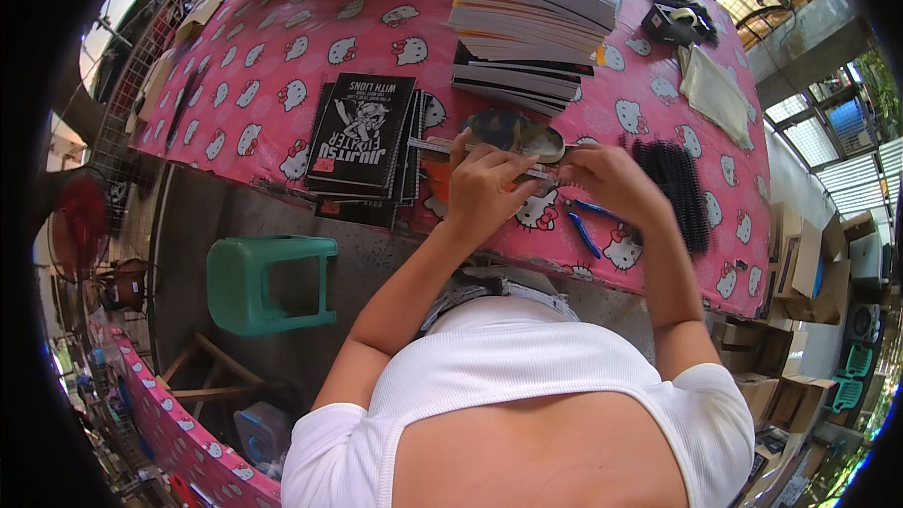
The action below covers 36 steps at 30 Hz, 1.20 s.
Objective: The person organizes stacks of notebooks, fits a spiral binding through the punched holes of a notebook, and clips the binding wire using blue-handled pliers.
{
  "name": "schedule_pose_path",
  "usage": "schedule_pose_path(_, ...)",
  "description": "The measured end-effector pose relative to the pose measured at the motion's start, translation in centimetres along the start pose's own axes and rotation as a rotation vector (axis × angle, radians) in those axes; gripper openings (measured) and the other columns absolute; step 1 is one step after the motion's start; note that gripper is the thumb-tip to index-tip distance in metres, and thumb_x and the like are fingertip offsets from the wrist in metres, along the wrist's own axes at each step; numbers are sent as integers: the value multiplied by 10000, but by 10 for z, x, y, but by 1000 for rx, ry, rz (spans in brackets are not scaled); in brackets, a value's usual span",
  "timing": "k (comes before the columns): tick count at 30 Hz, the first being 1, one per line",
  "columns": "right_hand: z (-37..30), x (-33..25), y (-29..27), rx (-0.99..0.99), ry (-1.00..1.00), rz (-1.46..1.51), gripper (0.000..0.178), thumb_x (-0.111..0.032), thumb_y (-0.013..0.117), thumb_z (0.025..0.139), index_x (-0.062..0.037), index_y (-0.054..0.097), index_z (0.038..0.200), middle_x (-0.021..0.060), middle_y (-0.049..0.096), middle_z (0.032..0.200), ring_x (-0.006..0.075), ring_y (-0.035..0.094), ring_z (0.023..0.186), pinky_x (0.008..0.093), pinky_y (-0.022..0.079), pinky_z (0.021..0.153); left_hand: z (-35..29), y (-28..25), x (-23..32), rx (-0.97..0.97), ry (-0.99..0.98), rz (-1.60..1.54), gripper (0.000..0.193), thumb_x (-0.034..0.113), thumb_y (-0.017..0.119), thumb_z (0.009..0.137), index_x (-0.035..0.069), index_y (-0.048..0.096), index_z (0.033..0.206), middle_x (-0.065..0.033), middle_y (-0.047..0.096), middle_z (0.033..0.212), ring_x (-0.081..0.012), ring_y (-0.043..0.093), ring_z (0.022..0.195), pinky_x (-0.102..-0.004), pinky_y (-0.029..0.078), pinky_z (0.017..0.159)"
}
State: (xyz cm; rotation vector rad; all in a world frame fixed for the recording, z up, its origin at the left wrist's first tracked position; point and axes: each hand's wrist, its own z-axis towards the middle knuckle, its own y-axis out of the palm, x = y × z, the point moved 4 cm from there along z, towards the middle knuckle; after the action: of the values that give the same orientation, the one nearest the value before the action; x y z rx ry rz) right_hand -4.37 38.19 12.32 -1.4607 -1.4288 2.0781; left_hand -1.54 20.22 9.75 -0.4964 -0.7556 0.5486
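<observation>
My left hand (489, 183) is near the table's front edge, its fingers bent over a thin pale strip (429, 144) and its thumb on the near side. What the strip belongs to is mostly hidden under the hand. Something orange (435, 177) shows beside that hand. At the strip's right end, my right hand (602, 174) has its fingertips drawn together; what is between them is too small to tell. Just beyond both hands lies a camouflage-patterned item (503, 129) with a pale opening. Blue-handled pliers (585, 230) lie below my right hand.
Black spiral-bound notebooks (362, 136) are stacked to the left. A tall stack of books (531, 28) stands behind the hands. Black binding coils (675, 193) lie at right, near clear plastic sheets (713, 94) and a black tape dispenser (675, 23). A green stool (268, 282) stands below the table.
</observation>
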Motion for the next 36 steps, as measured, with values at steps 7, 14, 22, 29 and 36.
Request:
schedule_pose_path(7,56,77,58,-61,66,-451,405,-268,663,743,-42,565,1063,159,603,1060,348,612,905,427,485,792,6,4,-2,60,10,-16,419,269,805,602,122,642,959,-10,636,756,-217,589,834,-436,299,993)
schedule_pose_path(14,18,99,44,404,184,-144,188,-23,595,726,-49,515,894,145,642,823,345,637,775,423,504,612,2,3,-9,98,-46,9,344,299,815,585,121,653,830,-28,641,765,-228,585,809,-420,301,993)
schedule_pose_path(22,10,136,59,179,162,30,330,31,521,738,-111,559,1033,113,640,868,332,638,851,404,517,698,8,5,-8,102,-30,28,275,303,819,576,126,660,715,-17,637,738,-214,582,782,-403,311,983)
schedule_pose_path(29,32,122,79,119,59,-523,261,-182,583,777,-139,554,1033,94,532,1157,310,593,958,419,509,676,8,2,-7,99,-82,7,310,296,829,583,131,621,744,9,623,740,-206,578,771,-399,326,951)
schedule_pose_path(36,50,110,85,125,-151,-470,306,-242,647,739,-127,554,1007,102,618,967,332,617,874,489,501,650,8,6,-5,74,-24,56,352,300,823,562,127,605,778,-10,621,755,-225,568,798,-403,326,934)
